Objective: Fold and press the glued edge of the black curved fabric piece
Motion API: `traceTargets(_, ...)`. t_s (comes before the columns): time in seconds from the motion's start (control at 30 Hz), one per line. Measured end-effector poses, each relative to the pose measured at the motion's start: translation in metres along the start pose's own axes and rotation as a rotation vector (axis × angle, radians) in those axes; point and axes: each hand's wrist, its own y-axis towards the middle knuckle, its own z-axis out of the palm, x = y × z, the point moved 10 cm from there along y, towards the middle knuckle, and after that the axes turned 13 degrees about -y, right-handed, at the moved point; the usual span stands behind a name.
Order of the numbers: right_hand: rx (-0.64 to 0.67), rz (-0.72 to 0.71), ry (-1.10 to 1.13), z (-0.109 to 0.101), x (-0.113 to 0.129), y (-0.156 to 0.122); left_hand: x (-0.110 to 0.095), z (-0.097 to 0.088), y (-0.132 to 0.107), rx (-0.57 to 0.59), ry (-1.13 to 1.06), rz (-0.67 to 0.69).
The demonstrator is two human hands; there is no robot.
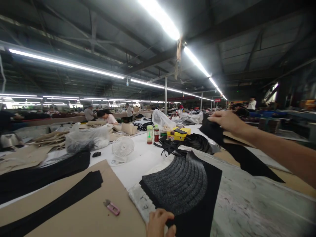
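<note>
A long black fabric piece (pixel 243 154) is pinched at its upper end by the right hand (pixel 225 120) and held raised above the surface (pixel 247 204). A fanned stack of black cut pieces (pixel 182 187) is pressed at its near edge by the closed left hand (pixel 160 223). A small white fan (pixel 122 147) and a pink cutter (pixel 112 207) are seen nearby.

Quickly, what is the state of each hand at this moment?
Left hand: closed on the edge of the black fabric stack.
Right hand: closed, holding up a black fabric piece.
</note>
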Motion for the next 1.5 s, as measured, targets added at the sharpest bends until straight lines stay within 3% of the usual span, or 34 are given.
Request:
traceTargets(0.1,0.156,-0.112,0.133,0.053,0.083,-0.053,0.001,-0.036,-0.015,-0.058,-0.34,-0.055)
traceTargets(0.2,0.265,-0.256,0.266,0.087,0.172,-0.113,0.008,-0.076,-0.046,-0.154,-0.545,-0.155)
traceTargets(0.4,0.472,-0.527,0.562,0.126,0.343,-0.237,-0.002,-0.17,-0.156,-0.456,-0.982,-0.133)
traceTargets(0.5,0.62,-0.639,0.62,0.15,0.42,-0.306,0.009,-0.21,-0.213,-0.586,-1.17,-0.091)
traceTargets(0.63,0.766,-0.782,0.687,0.166,0.501,-0.397,0.04,-0.26,-0.285,-0.762,-1.213,-0.057)
traceTargets(0.73,0.823,-0.885,0.732,0.16,0.538,-0.454,0.061,-0.288,-0.333,-0.894,-1.178,-0.102)
traceTargets(0.87,0.878,-1.014,0.809,0.138,0.561,-0.508,0.076,-0.303,-0.381,-0.969,-1.136,-0.224)
traceTargets(1.0,0.928,-1.132,0.875,0.125,0.553,-0.533,0.086,-0.314,-0.409,-1.005,-0.981,-0.316)
traceTargets(1.1,0.848,-1.177,0.869,0.135,0.526,-0.526,0.097,-0.326,-0.414,-1.059,-0.803,-0.343)
traceTargets(1.2,0.729,-1.155,0.814,0.157,0.489,-0.5,0.108,-0.334,-0.408,-1.107,-0.716,-0.384)
traceTargets(1.3,0.655,-1.087,0.64,0.179,0.448,-0.471,0.109,-0.337,-0.403,-1.097,-0.657,-0.412)
traceTargets(1.4,0.648,-1.039,0.462,0.192,0.415,-0.459,0.115,-0.342,-0.414,-1.086,-0.607,-0.441)
traceTargets(1.43,0.638,-1.039,0.43,0.194,0.408,-0.46,0.123,-0.347,-0.425,-1.135,-0.545,-0.488)
traceTargets(1.5,0.57,-1.066,0.41,0.195,0.4,-0.468,0.132,-0.363,-0.457,-1.355,-0.32,-0.559)
